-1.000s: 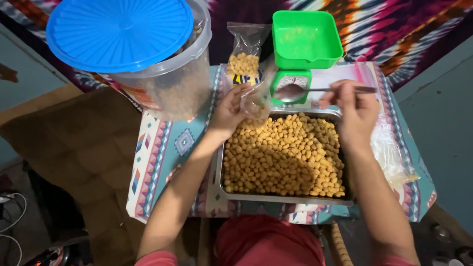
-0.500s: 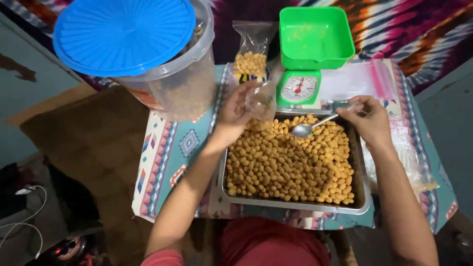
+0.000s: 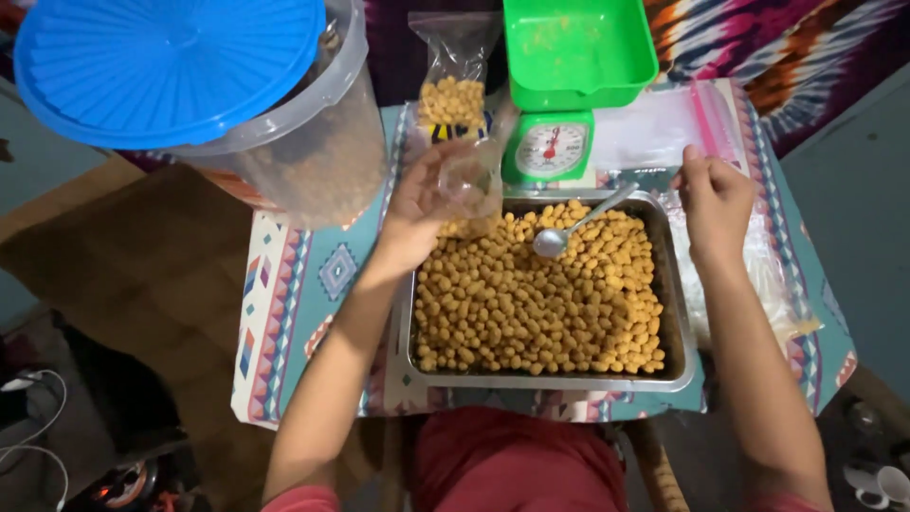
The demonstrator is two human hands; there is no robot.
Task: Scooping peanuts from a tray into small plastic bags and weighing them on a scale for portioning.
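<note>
Holding a small clear plastic bag [image 3: 471, 185] over the far left corner of the metal tray [image 3: 679, 327], the left hand [image 3: 424, 210] has its grip closed around the bag, fingers wrapped on its side. The right hand [image 3: 713, 201] rests at the tray's far right corner, fingers curled; whether its grip pinches anything I cannot tell. A spoon [image 3: 569, 228] lies apart from both hands, bowl on the yellow round snacks [image 3: 540, 303]. A green scale [image 3: 559, 95] stands behind on the bench [image 3: 284, 313].

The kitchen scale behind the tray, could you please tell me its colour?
Bright green, bowl and body alike, with a white dial: kitchen scale, head view.
</note>
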